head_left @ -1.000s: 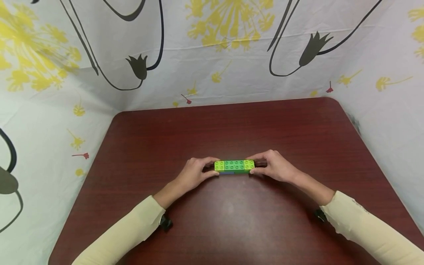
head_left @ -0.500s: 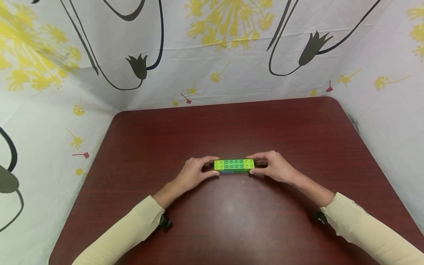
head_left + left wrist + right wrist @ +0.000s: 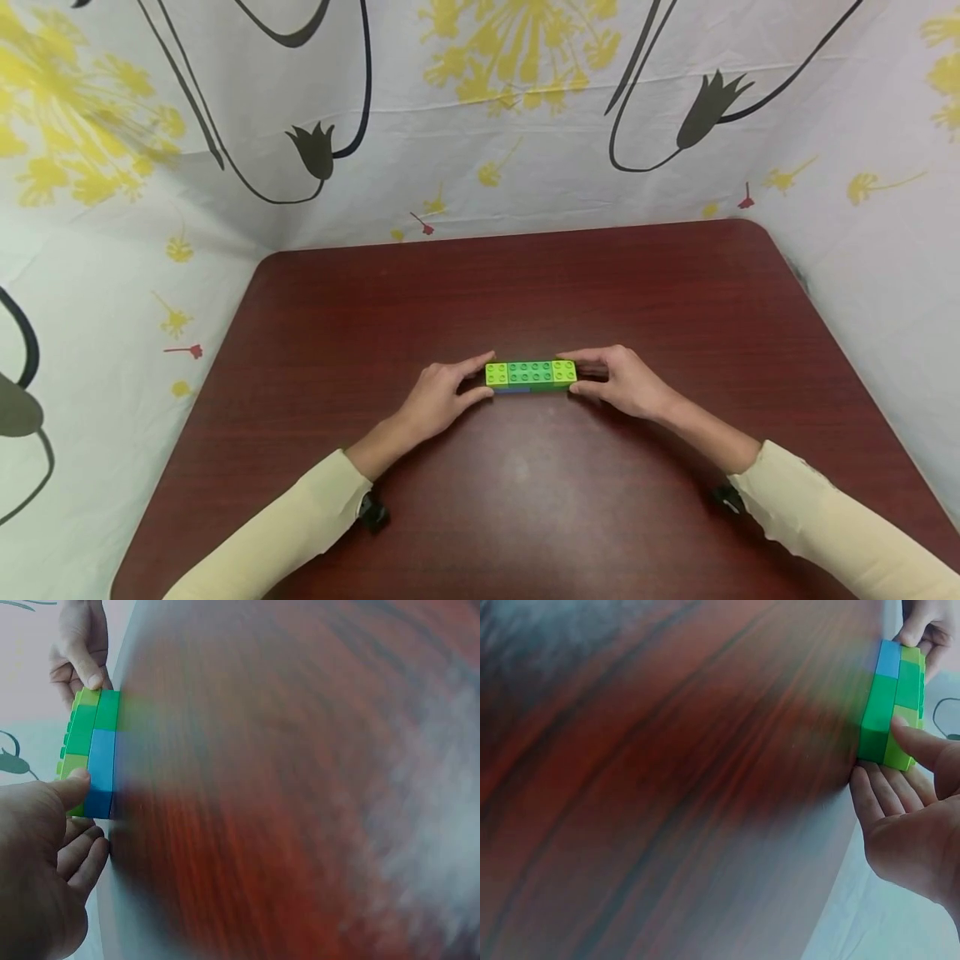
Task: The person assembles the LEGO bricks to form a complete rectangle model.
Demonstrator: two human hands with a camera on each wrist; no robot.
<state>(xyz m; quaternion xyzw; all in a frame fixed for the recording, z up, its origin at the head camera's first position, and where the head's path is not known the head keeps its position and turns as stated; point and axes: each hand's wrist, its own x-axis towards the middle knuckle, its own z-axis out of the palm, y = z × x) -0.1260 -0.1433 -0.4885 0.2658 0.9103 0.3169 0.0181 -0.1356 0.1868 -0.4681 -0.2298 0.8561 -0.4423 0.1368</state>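
Observation:
Two layers of toy building bricks form a bar point(image 3: 530, 372) on the table, seen in all three views. On top, a green brick point(image 3: 530, 372) lies between two lime bricks point(image 3: 497, 374). Below, a blue brick point(image 3: 100, 776) is at the left and another green brick point(image 3: 877, 718) at the right. My left hand point(image 3: 433, 402) is around the left end, thumb and index finger spread at its near and far sides. My right hand point(image 3: 628, 383) is likewise around the right end, fingers fairly straight. Whether the fingertips still touch the bricks is hard to tell.
The dark red-brown table point(image 3: 525, 500) has rounded far corners. A white cloth point(image 3: 450, 150) with yellow and grey flower prints hangs behind it and at both sides. Black wrist devices point(image 3: 372, 510) show below the cream sleeves point(image 3: 300, 517).
The fingers of my left hand have spread slightly from the bar's left end. My right thumb and hand have shifted a little outward. The bar stays in place.

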